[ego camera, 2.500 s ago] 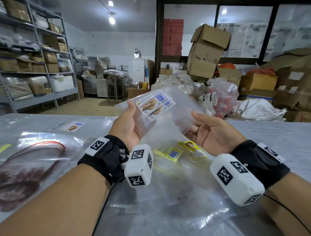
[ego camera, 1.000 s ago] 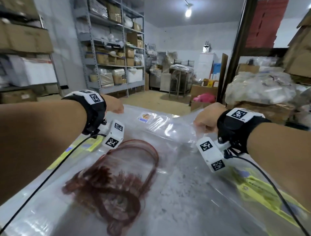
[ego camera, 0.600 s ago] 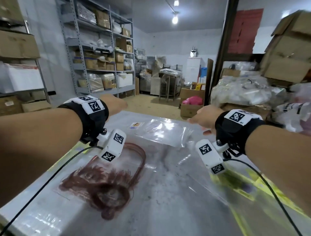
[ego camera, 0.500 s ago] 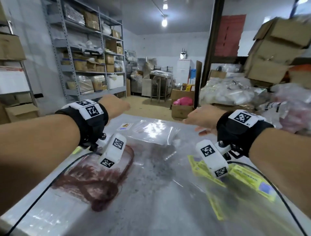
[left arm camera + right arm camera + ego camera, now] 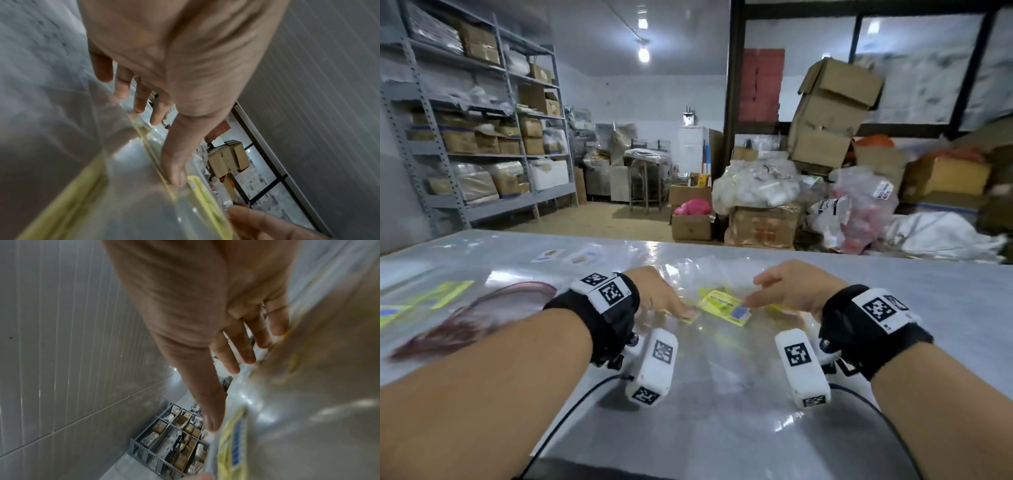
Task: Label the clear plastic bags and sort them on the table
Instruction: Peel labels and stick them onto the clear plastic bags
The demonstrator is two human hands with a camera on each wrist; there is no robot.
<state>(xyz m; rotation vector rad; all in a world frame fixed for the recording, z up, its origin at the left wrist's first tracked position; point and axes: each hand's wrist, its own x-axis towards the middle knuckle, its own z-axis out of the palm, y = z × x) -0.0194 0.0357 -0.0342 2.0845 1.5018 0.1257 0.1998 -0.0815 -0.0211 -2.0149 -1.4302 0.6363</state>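
Hands are hovering low over the table in the head view: the left hand and the right hand are flanking a yellow label that is lying between their thumbs, seemingly inside a clear plastic bag spread flat beneath both wrists. The label's long axis is running slantwise from the left thumb toward the right thumb, so both hands are about equally near, 1 at each end. Both hands are looking relaxed and spread, gripping nothing. In the left wrist view, the left thumb is reaching down to the bag film just beside the label's yellow edge, with the 4 fingers spread beyond; whether it is actually touching, I cannot tell through the blur. In the right wrist view, the right thumb is pointing at the label's end, its fingers straight and apart. The coming grasp likely calls for pinching the bag near this label.
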